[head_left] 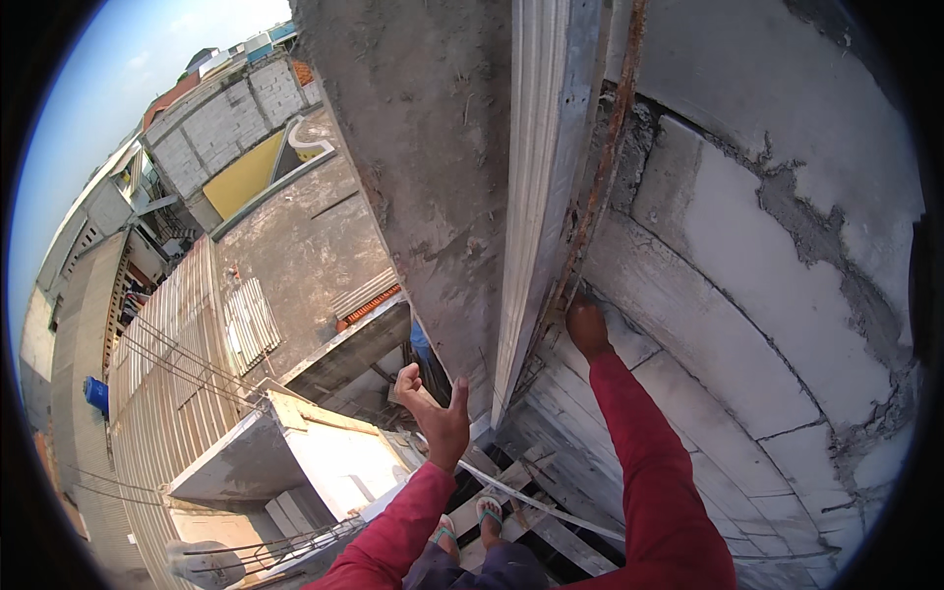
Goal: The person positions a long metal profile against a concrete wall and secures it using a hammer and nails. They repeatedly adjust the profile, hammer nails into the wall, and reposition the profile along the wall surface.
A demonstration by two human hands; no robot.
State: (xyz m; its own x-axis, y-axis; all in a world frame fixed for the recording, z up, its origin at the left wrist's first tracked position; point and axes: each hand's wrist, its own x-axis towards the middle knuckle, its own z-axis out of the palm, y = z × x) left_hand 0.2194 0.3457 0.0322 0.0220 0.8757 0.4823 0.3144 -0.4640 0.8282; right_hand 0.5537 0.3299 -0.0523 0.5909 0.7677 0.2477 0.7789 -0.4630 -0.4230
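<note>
My right hand is closed like a fist at the lower visible end of a rusty steel bar, against the block wall. Its fingertips are hidden, so I cannot make out what they grip. Beside the bar stands a tall pale ribbed metal profile, and left of that rises a rough grey concrete column. My left hand is raised just below the column's lower edge. Its fingers are bent, the thumb stands apart, and nothing shows between them.
My sandalled feet stand on wooden planks with dark gaps between them. A thin pale strip crosses in front of me. Far below on the left lie corrugated roofs, a flat concrete roof and bare rebar ends.
</note>
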